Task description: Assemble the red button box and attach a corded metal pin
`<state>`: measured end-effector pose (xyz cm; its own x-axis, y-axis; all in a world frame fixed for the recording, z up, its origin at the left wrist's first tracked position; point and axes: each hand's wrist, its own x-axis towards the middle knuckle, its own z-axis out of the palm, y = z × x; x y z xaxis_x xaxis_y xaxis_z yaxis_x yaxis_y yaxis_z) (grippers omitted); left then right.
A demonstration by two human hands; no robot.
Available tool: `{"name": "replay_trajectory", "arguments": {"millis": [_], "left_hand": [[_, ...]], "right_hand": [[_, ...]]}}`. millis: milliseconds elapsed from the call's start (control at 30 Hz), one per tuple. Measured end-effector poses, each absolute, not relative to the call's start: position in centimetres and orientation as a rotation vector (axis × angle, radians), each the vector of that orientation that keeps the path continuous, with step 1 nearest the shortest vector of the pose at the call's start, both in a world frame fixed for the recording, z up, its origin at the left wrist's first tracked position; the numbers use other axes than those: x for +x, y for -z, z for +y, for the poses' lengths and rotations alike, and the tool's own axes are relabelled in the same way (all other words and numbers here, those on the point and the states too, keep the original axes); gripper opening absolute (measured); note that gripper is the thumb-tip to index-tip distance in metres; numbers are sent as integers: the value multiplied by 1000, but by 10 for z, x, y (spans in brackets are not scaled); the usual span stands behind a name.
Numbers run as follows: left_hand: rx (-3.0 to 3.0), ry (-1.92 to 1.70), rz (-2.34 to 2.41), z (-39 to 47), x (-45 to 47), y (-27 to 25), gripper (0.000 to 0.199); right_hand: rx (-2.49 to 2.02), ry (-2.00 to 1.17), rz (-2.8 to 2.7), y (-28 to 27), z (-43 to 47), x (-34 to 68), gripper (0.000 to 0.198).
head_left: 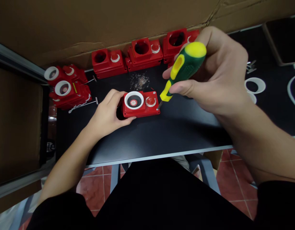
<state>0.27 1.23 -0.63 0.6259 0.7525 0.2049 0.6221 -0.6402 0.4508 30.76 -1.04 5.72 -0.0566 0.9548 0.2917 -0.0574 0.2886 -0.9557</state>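
A red box-shaped housing (145, 112) lies on the black table, with a white ring (134, 100) around a dark round recess and a small red dome beside it. My left hand (109, 110) grips its left end, thumb along the near side and fingers behind. In my right hand (216, 70) is a green and yellow screwdriver (185, 68), held tilted. The screwdriver's tip meets a screw (158, 109) at the housing's near right corner. Another screw head (154, 92) shows at the far right corner.
Several red housings (109, 65) line the cardboard at the back, and two with white rings (63, 88) stand at left near metal rods. Pale crumbs (140, 81) lie behind the held housing. White rings (255, 85) and a dark flat device (285, 41) are at right.
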Motion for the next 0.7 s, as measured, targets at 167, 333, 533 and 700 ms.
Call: {"name": "replay_trajectory", "arguments": {"millis": [167,333,533,700], "left_hand": [[2543,-557,1172,8,5,6,73],[2543,-543,1183,10,4,8,77],[2531,-529,968,13,3,5,85],[2509,-523,887,16,4,7,87]], "right_hand": [[-1015,-867,-1227,-56,-16,294,76],[-925,-919,-1195,-50,-11,297,67],[-596,-1213,-1611,-48,0,330,42],[-421,-1388,-1723,-56,2,340,37]]}}
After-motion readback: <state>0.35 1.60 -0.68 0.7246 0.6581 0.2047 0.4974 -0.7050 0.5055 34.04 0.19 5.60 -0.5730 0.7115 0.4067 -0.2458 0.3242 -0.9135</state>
